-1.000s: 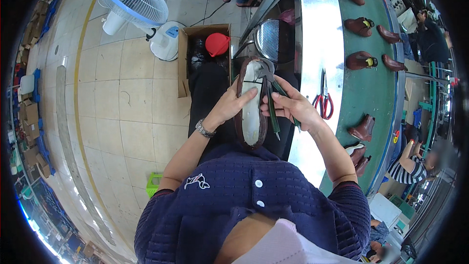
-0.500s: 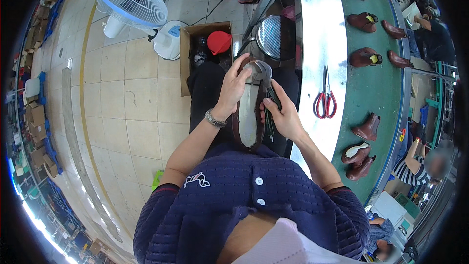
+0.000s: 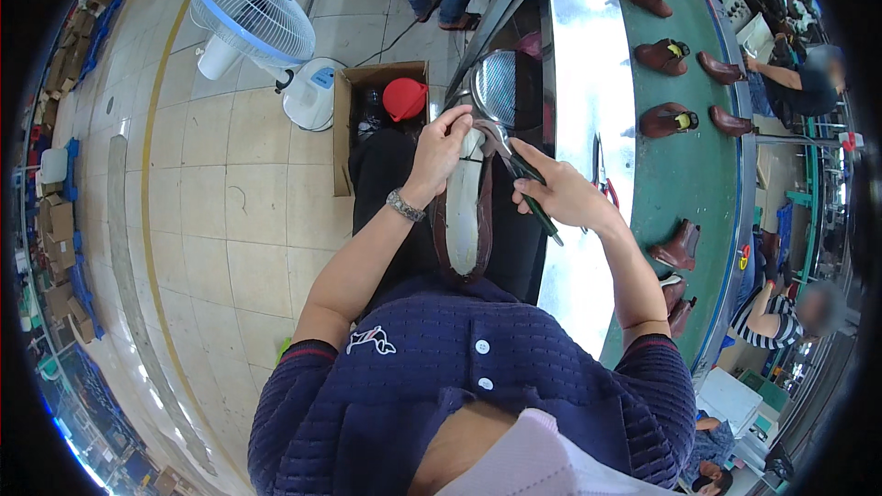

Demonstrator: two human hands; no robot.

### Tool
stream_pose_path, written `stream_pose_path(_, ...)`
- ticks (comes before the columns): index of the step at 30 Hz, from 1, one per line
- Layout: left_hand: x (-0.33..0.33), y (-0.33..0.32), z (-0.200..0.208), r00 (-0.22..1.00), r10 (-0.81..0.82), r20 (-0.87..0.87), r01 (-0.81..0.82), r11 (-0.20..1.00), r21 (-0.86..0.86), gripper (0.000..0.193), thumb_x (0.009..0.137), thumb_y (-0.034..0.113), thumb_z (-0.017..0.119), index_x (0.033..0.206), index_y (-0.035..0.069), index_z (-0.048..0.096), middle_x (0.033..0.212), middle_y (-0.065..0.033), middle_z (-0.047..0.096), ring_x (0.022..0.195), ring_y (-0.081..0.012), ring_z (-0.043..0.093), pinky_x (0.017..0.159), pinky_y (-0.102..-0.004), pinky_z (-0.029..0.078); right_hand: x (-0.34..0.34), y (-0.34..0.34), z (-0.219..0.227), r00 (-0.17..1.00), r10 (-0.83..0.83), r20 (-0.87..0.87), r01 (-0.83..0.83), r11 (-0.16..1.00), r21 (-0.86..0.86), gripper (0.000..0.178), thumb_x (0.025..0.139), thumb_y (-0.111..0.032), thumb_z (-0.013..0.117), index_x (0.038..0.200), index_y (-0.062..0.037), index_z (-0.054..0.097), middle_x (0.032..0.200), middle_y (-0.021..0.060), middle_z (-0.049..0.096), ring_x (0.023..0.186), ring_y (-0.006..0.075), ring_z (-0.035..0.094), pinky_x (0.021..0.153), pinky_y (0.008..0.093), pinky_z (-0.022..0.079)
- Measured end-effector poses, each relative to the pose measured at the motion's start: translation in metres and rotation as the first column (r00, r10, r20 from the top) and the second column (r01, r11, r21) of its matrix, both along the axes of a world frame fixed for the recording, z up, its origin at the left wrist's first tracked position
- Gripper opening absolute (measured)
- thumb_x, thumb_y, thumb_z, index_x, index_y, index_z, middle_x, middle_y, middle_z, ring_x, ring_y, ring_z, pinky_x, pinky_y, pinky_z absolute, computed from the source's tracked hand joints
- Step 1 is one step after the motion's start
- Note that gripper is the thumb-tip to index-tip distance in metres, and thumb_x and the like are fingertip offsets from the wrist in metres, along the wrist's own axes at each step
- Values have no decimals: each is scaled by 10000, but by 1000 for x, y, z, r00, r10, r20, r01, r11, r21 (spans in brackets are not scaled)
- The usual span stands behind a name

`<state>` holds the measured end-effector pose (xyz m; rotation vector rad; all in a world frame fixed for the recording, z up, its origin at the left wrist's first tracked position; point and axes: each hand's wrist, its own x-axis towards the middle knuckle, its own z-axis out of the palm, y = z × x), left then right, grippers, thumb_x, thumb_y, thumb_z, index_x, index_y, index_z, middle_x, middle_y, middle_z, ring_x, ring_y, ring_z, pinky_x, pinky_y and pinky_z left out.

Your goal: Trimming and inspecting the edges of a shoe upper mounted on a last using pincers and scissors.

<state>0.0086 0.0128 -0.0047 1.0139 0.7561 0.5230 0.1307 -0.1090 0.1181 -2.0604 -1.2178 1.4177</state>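
no readable text or numbers, white-outlined emblem (image 3: 370, 341) on navy shirt (image 3: 551, 349), wordless as seen

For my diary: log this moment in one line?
left hand: at far end of pale-soled dark-brown leather shoe | right hand: holding green-handled metal pincers, head at same end

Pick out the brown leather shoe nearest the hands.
The brown leather shoe over the lap, with the left hand and green-handled metal pincers at its far end; the other brown shoes are on the green belt.
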Motion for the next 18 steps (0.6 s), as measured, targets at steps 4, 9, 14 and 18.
stream_pose_path(4, -3, 3, -13, 996, -82, 41, 80, 995, 53, 302, 923, 133, 461, 1189, -5, 500, 987, -25, 584, 903, -76, 516, 814, -214, 404, -19, 14, -2, 906, -144, 397, -53, 894, 445, 546, 865, -61, 498, 1368, -98, 289, 685, 149, 585, 632, 232, 607, 646, 335, 481)
stream_pose_path(9, -3, 3, -15, 995, -80, 57, 72, 989, 126, 323, 914, 146, 447, 1189, -16, 491, 1058, -77, 567, 966, -127, 517, 858, -231, 379, -11, 16, -43, 810, 17, 586, -195, 950, 243, 540, 860, -129, 536, 1351, -121, 310, 697, 228, 581, 640, 369, 601, 619, 441, 464)
stream_pose_path(14, -6, 3, -10, 993, -79, 89, 73, 995, 69, 358, 899, 129, 435, 1234, 4, 463, 1084, -73, 556, 992, -119, 508, 872, -228, 374, -19, 23, -20, 858, -105, 502, -179, 856, 486, 544, 865, -116, 516, 1358, -143, 287, 757, 247, 594, 676, 399, 596, 612, 459, 458)
stream_pose_path(18, -7, 9, -3, 989, -123, 84, 128, 990, -51, 406, 864, 81, 454, 1264, 12, 444, 1146, -57, 522, 1010, -105, 486, 883, -221, 365, -16, 26, -42, 768, -35, 639, -168, 953, 253, 516, 859, -103, 518, 1338, -132, 327, 761, 248, 590, 652, 377, 601, 593, 457, 466)
